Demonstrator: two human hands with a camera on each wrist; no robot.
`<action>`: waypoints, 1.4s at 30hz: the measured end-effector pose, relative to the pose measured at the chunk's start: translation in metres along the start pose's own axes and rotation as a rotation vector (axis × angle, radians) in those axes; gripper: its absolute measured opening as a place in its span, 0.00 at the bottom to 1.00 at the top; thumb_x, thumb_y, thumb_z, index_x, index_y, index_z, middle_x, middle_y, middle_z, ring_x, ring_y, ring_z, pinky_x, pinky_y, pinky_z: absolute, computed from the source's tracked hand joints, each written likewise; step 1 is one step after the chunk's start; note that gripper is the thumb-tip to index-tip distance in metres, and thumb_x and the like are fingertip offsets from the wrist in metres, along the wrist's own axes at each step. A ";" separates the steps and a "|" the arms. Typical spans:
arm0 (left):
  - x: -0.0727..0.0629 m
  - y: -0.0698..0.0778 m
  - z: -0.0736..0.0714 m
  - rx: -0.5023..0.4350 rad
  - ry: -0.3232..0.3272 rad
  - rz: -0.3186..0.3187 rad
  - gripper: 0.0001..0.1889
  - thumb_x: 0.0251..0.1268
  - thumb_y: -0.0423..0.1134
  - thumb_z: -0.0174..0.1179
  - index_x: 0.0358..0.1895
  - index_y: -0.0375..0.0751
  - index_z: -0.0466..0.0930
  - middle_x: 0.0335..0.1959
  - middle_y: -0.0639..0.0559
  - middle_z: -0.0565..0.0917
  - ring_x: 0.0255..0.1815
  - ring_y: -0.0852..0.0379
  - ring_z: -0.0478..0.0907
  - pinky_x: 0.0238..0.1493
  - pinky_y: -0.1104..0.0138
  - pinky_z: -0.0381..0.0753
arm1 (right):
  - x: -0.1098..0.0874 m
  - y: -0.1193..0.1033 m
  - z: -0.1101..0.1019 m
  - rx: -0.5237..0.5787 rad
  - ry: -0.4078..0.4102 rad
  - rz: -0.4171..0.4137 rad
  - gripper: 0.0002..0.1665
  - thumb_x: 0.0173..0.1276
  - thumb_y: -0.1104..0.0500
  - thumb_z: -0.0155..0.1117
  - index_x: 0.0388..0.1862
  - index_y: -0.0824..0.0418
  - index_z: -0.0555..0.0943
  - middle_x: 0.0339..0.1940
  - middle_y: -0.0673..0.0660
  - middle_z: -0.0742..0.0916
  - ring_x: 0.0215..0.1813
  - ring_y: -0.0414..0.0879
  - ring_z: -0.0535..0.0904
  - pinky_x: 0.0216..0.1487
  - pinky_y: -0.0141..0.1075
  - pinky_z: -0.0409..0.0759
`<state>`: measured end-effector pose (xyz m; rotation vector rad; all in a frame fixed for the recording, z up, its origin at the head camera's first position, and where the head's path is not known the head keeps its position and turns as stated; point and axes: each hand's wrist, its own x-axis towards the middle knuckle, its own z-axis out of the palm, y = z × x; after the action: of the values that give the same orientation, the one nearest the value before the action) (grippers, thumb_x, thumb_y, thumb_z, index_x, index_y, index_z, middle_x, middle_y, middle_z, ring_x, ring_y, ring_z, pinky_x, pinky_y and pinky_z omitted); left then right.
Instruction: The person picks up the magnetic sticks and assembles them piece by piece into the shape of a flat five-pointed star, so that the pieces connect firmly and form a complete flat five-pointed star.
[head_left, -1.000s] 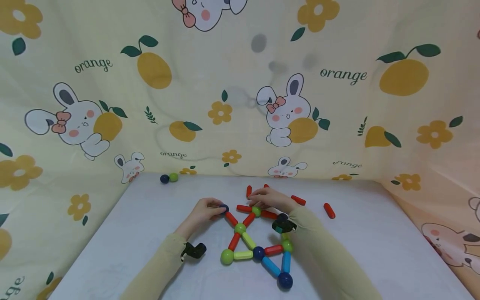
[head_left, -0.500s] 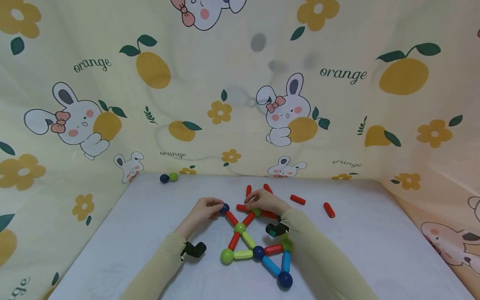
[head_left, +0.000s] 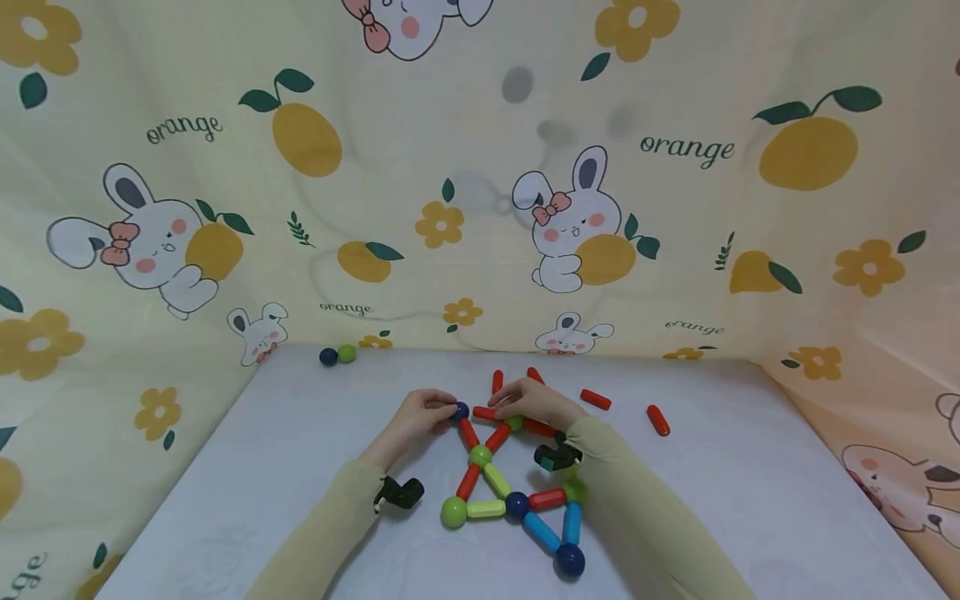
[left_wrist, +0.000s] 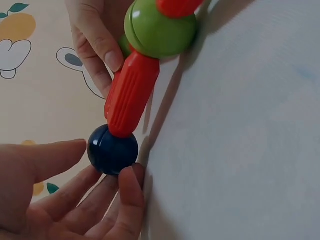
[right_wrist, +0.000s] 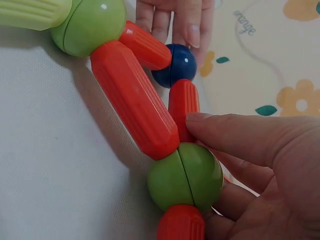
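Facing me, a pale yellow cloth [head_left: 465, 125] printed with rabbits [head_left: 576, 242] and oranges [head_left: 307, 140] hangs behind a white table [head_left: 225, 508].

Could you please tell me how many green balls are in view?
5 green balls: one at the back left, one by the right hand, one central, one near the left wrist camera, one by the right sleeve. More may be hidden.
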<state>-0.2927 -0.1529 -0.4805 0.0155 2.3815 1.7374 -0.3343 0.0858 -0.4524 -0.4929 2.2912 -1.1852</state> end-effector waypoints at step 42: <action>-0.105 -0.005 0.012 0.138 -0.328 0.079 0.26 0.48 0.40 0.75 0.52 0.42 0.78 0.40 0.52 0.83 0.38 0.55 0.81 0.39 0.62 0.82 | -0.019 0.021 -0.018 0.092 -0.081 -0.090 0.21 0.70 0.64 0.58 0.61 0.65 0.74 0.54 0.59 0.83 0.57 0.51 0.75 0.58 0.43 0.75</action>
<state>-0.1867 -0.1558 -0.4732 0.3881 2.2750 1.4645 -0.3316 0.1187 -0.4555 -0.6037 2.1550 -1.2840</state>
